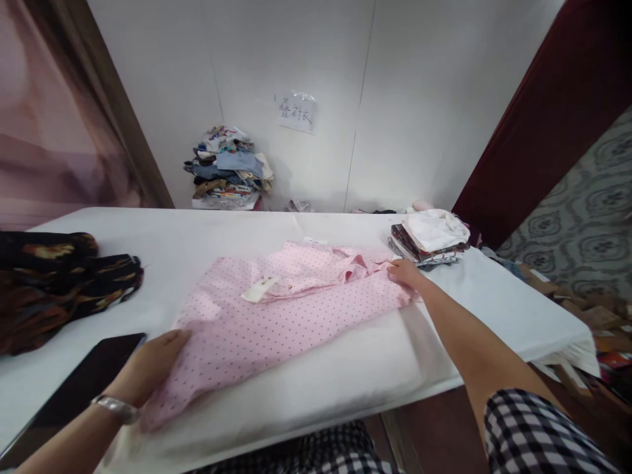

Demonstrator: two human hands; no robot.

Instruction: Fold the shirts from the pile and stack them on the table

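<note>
A pink shirt with small dark dots point(296, 322) lies across the white-covered table point(340, 230), partly folded, its near edge running along a white padded block point(340, 368). A white collar band or tag point(259, 289) shows near its middle. My left hand point(160, 362) is closed on the shirt's left edge, fingertips partly hidden by the cloth. At the shirt's far right end, my right hand point(403, 271) pinches the fabric.
Dark floral cloth point(59, 283) and a flat black panel point(93, 368) lie on the left. Folded garments point(434, 230) are stacked at the right; a taller clothes pile point(230, 168) stands by the back wall. A handwritten paper sign point(297, 113) hangs there.
</note>
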